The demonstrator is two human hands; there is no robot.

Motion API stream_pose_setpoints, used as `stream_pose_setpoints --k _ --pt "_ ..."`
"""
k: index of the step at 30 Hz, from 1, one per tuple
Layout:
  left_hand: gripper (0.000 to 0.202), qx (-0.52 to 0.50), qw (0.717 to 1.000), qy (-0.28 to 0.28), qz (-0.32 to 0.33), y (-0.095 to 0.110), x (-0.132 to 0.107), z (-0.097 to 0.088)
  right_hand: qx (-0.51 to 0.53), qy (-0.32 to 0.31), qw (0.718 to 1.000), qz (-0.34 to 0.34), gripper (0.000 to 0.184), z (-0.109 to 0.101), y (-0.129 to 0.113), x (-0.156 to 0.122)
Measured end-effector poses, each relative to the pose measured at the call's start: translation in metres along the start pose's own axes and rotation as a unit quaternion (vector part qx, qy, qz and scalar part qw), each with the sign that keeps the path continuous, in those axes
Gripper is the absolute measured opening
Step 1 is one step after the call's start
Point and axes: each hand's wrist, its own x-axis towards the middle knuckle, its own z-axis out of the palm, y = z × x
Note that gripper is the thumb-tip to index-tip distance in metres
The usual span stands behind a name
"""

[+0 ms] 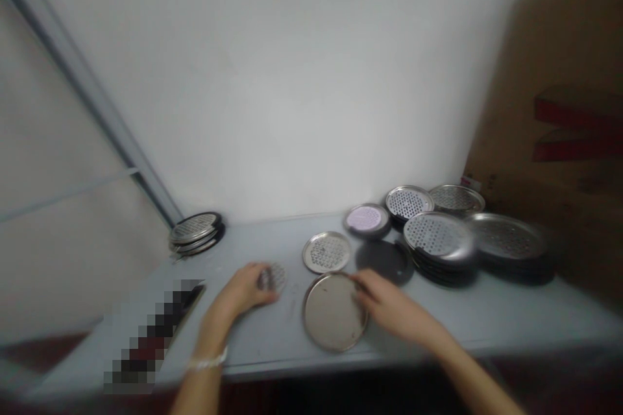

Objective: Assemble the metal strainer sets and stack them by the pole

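The grey bench (265, 340) fills the lower view, with a brown cardboard box (559, 52) at 2 o'clock of the plain round plate (335, 314), stacks of perforated discs (433, 235) nearer in that direction, and a smaller stack (195, 229) at 10 o'clock. The right hand (387, 308) is clamped by thumb and fingers on that plate's 2 o'clock rim, near the bench's front edge, with a perforated plate (327, 253) at its 12 o'clock. Toward 9 o'clock the left hand (246, 288) (a pale bracelet (209, 361) rings the wrist) pinches a small perforated disc (276, 277), blurred, between fingers and thumb.
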Motion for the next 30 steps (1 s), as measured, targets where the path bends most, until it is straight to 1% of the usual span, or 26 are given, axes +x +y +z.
stream_pose_setpoints --k 4,9,12,15,17,19,21,23,24,26,30 --pt "0.056 -0.001 1.0 -0.007 -0.002 0.011 -0.004 -0.004 -0.002 0.0 1.0 -0.004 0.034 0.0 -0.001 0.0" --pt "0.045 0.001 0.999 -0.027 0.02 0.021 -0.009 -0.011 -0.003 -0.001 1.0 -0.002 0.035 -0.004 -0.003 -0.001" --pt "0.049 -0.003 0.999 -0.012 0.033 0.03 -0.014 -0.016 -0.002 -0.001 1.0 -0.002 0.035 -0.007 -0.004 -0.001" --pt "0.056 -0.015 0.998 0.004 0.066 0.054 -0.026 -0.02 -0.002 0.005 1.0 0.002 0.035 -0.009 -0.006 -0.001" --pt "0.058 -0.025 0.993 -0.01 0.111 0.078 -0.037 -0.02 -0.003 0.011 1.0 0.002 0.035 -0.009 -0.007 0.0" --pt "0.066 -0.038 0.985 -0.041 0.163 0.104 -0.047 -0.016 -0.004 0.014 1.0 0.0 0.035 -0.008 -0.007 0.0" --pt "0.075 -0.046 0.975 -0.07 0.204 0.128 -0.054 -0.007 -0.002 0.018 1.0 -0.002 0.035 -0.008 -0.005 0.0" --pt "0.072 -0.049 0.963 -0.092 0.248 0.145 -0.056 0.003 0.001 0.024 1.0 -0.002 0.035 -0.008 -0.003 0.0" --pt "0.069 -0.047 0.96 -0.097 0.258 0.151 -0.056 0.009 0.003 0.028 1.0 -0.001 0.035 -0.008 -0.001 0.0" --pt "0.066 -0.029 0.963 -0.097 0.25 0.157 -0.054 0.017 0.002 0.032 0.999 0.003 0.035 -0.009 0.0 -0.001" --pt "0.065 0.008 0.973 -0.093 0.209 0.157 -0.052 0.023 0.0 0.026 1.0 0.004 0.033 -0.01 -0.002 0.0"
